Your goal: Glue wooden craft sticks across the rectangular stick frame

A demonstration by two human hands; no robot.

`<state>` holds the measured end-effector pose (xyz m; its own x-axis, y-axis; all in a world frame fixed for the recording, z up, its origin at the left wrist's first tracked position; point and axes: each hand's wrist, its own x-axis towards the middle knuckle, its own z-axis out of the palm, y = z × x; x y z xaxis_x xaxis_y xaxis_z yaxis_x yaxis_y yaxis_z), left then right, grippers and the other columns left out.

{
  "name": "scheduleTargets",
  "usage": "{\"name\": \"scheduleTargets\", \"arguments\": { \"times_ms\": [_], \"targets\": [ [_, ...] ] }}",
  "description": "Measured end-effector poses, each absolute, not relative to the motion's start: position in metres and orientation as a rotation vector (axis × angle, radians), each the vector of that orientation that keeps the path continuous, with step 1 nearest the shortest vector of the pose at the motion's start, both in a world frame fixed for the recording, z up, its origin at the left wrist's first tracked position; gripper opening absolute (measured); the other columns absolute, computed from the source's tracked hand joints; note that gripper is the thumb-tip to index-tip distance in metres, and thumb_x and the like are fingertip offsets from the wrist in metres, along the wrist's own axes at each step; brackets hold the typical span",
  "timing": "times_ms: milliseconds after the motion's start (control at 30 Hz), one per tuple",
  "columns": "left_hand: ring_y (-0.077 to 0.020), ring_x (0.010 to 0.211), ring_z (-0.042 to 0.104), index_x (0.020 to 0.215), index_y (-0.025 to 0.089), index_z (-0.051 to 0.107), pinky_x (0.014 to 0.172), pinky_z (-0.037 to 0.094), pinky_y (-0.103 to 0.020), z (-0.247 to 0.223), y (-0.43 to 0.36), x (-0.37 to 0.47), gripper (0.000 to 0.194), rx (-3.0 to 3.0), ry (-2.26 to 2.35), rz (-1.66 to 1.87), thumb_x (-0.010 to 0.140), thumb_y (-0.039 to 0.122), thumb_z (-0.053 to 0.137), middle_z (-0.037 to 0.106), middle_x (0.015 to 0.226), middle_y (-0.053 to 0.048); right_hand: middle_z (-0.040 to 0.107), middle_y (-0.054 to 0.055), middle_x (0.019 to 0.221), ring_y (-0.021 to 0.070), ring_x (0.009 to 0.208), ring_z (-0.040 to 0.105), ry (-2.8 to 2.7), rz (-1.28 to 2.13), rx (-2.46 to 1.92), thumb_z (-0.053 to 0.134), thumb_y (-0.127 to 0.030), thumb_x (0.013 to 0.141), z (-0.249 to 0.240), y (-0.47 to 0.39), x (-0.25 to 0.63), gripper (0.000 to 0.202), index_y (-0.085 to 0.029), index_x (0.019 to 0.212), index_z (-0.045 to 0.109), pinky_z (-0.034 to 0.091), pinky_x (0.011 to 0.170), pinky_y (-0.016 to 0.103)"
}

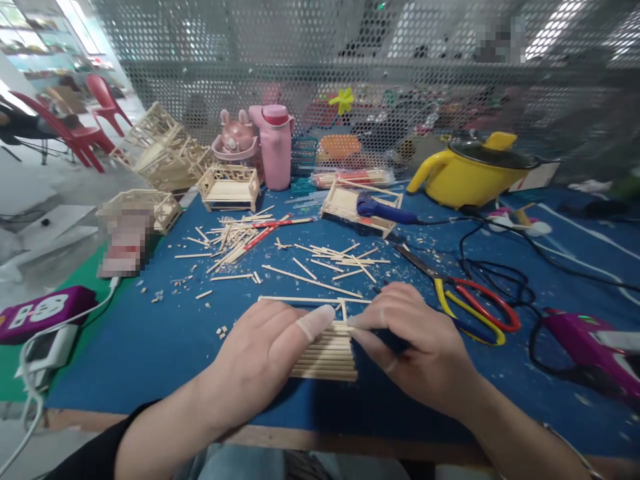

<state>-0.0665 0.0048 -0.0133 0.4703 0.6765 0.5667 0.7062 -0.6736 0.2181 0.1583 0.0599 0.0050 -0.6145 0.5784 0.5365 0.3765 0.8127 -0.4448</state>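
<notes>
A small panel of thin wooden sticks [326, 360], laid side by side, rests on the blue table in front of me. My left hand [260, 353] covers its left part, with the thumb pressed on its top edge and the fingers mostly hidden behind. From the right, my right hand [420, 337] pinches the panel's upper right corner between thumb and fingers. A short upright stick [343, 311] joins that corner to a long crosswise stick [295, 299]. White coverings wrap several of my fingertips.
Loose sticks [340, 260] and scraps lie beyond my hands. Red-and-yellow scissors [475, 307] and black cords are on the right. Behind stand a blue glue gun [385, 210], a miniature stick bed [230, 190], a pink bottle [277, 150] and a yellow pot [465, 177]. A phone [127, 243] leans at left.
</notes>
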Motion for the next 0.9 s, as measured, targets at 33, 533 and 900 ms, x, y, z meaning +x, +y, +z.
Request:
{"name": "scheduleTargets", "arguments": {
  "times_ms": [33, 533, 900],
  "targets": [
    [-0.0154, 0.092, 0.061, 0.128, 0.017, 0.046, 0.088, 0.045, -0.032, -0.012, 0.003, -0.07, 0.035, -2.61, -1.3, -1.002, 0.093, 0.017, 0.051, 0.068, 0.098, -0.004, 0.065, -0.001, 0.065, 0.0143, 0.061, 0.056, -2.291, 0.371, -0.712, 0.06, -0.016, 0.085, 0.004, 0.061, 0.158, 0.009, -0.022, 0.078, 0.063, 0.04, 0.072, 0.034],
    [-0.0196, 0.109, 0.055, 0.13, 0.023, 0.051, 0.094, 0.047, -0.037, -0.046, -0.035, -0.091, 0.038, -2.048, -2.276, -1.342, 0.092, 0.021, 0.043, 0.06, 0.115, -0.007, 0.067, -0.001, 0.067, 0.0152, 0.062, 0.059, -2.371, 0.386, -0.762, 0.062, -0.016, 0.085, -0.011, 0.074, 0.156, 0.009, -0.023, 0.079, 0.065, 0.039, 0.074, 0.037],
    [-0.0236, 0.111, 0.054, 0.13, 0.02, 0.051, 0.095, 0.046, -0.044, -0.043, -0.032, -0.09, 0.041, -2.084, -2.206, -1.118, 0.09, 0.018, 0.04, 0.06, 0.117, -0.01, 0.067, -0.002, 0.065, 0.0145, 0.06, 0.059, -2.395, 0.356, -0.788, 0.06, -0.02, 0.087, -0.012, 0.074, 0.153, 0.012, -0.023, 0.076, 0.064, 0.038, 0.077, 0.037]
  ]
}}
